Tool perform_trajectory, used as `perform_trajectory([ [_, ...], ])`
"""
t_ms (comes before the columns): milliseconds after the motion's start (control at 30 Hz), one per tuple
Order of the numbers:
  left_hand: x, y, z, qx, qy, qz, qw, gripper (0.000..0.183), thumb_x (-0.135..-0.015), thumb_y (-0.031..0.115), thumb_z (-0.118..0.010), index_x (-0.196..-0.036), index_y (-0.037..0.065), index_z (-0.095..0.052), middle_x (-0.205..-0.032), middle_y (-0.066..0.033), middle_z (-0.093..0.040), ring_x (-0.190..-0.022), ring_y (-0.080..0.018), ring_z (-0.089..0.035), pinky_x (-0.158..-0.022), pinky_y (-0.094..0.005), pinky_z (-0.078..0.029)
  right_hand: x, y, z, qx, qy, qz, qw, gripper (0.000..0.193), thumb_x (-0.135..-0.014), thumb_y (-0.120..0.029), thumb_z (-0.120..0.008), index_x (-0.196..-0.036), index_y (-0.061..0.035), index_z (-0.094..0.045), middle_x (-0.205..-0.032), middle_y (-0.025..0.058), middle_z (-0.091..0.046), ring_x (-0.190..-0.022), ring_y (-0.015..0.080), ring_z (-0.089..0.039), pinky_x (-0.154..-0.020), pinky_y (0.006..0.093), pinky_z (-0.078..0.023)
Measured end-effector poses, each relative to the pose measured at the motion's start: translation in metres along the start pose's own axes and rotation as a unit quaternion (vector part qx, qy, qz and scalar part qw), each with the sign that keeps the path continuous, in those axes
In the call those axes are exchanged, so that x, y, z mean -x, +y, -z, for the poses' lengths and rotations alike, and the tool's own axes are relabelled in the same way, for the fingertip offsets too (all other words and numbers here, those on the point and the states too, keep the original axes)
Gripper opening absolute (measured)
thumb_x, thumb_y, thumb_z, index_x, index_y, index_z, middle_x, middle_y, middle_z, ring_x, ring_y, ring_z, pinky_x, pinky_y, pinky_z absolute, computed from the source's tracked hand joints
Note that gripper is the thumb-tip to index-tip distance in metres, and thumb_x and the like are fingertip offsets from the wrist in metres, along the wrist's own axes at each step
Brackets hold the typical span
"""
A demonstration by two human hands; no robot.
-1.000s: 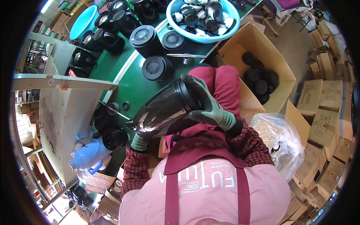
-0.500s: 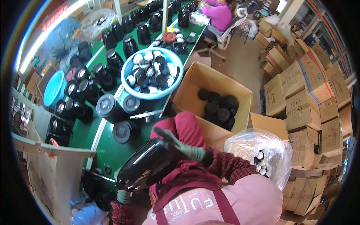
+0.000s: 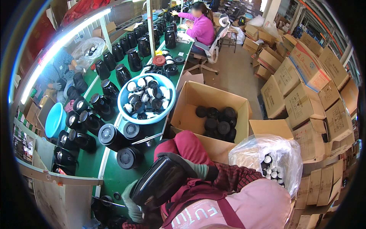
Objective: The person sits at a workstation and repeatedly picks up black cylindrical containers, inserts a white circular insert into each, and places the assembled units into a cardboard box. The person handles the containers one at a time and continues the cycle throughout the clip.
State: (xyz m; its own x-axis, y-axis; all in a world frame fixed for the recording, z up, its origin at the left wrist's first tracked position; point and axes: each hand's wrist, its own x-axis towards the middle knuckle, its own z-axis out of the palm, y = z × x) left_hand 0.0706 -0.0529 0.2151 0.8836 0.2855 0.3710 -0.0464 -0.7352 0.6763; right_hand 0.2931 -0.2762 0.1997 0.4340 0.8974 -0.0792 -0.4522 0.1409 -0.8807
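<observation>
A glossy black thermos jug (image 3: 158, 183) lies tilted over my lap, between my two gloved hands. My right hand (image 3: 192, 168), in a grey-green glove with dark finger parts, is closed round its upper end. Against its lower left end my left hand (image 3: 133, 202) grips with curved fingers, partly hidden by the jug. Just beyond the jug, on the green bench (image 3: 114, 170), stand a squat black lidded container (image 3: 127, 157) and two more black lidded pieces, one of them a larger cylinder (image 3: 110, 136). A metal rod-like tool (image 3: 146, 139) lies beside them.
A blue basin (image 3: 167, 112) heaped with black and white caps stands on the bench, with several black jugs (image 3: 102, 114) behind. Right of my knees are an open carton (image 3: 209, 143) of black parts and a plastic-lined box (image 3: 248, 152). Two co-workers sit farther off.
The jug has turned steeper, its upper end swinging right. My right hand's fingers have moved lower round that end, and my left hand shows more fully. The whole view has shifted slightly.
</observation>
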Motion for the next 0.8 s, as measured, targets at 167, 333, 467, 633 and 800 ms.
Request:
perform_trajectory([
  [167,0.043,-0.04,-0.01,0.287,0.049,0.247,0.924,0.049,-0.08,0.029,-0.082,-0.115,-0.004,-0.071,-0.101,-0.0064,-0.076,-0.084,-0.0234,-0.07,-0.085,-0.0361,-0.055,0.004,-0.014,-0.013,0.101,0.02,0.087,0.991,0.062,-0.104,-0.018,-0.054,-0.16,-0.0022,-0.031,-0.161,0.0151,-0.038,-0.144,0.0268,-0.043,-0.121,0.0345,-0.031],
  [333,-0.011,0.038,0.008,0.203,0.041,0.237,0.949,0.059,-0.083,0.042,-0.081,-0.123,-0.001,-0.071,-0.114,-0.0099,-0.075,-0.104,-0.0288,-0.071,-0.096,-0.0429,-0.055,0.008,0.011,-0.003,0.104,0.008,0.141,0.984,0.065,-0.108,-0.038,-0.051,-0.161,-0.0042,-0.032,-0.15,0.0075,-0.054,-0.133,0.0179,-0.055,-0.115,0.0299,-0.04],
  [467,-0.049,0.053,0.047,-0.149,-0.064,-0.118,0.98,0.061,-0.072,0.041,-0.086,-0.117,0.001,-0.072,-0.107,-0.0131,-0.075,-0.096,-0.0329,-0.072,-0.091,-0.0452,-0.055,-0.001,-0.016,0.0,-0.098,-0.062,-0.152,0.982,0.073,-0.108,-0.051,-0.049,-0.162,-0.0052,-0.031,-0.152,0.0062,-0.052,-0.136,0.0163,-0.052,-0.118,0.0309,-0.038],
  [633,0.028,-0.03,0.001,0.168,0.005,0.163,0.972,0.054,-0.088,0.04,-0.072,-0.118,-0.005,-0.072,-0.109,-0.0126,-0.076,-0.1,-0.024,-0.072,-0.091,-0.041,-0.057,0.014,-0.037,-0.034,0.252,-0.052,0.31,0.915,0.07,-0.109,-0.045,-0.047,-0.164,-0.0059,-0.026,-0.167,0.0112,-0.031,-0.155,0.0197,-0.026,-0.128,0.0336,-0.018],
  [800,-0.058,0.048,0.033,-0.17,-0.061,-0.179,0.967,0.06,-0.066,0.038,-0.08,-0.115,0.004,-0.074,-0.099,-0.0136,-0.074,-0.088,-0.0355,-0.071,-0.086,-0.046,-0.056,0.011,0.011,0.017,0.016,-0.058,-0.064,0.996,0.054,-0.113,-0.023,-0.036,-0.163,-0.0048,-0.027,-0.169,0.0106,-0.029,-0.155,0.0223,-0.029,-0.129,0.0365,-0.021],
])
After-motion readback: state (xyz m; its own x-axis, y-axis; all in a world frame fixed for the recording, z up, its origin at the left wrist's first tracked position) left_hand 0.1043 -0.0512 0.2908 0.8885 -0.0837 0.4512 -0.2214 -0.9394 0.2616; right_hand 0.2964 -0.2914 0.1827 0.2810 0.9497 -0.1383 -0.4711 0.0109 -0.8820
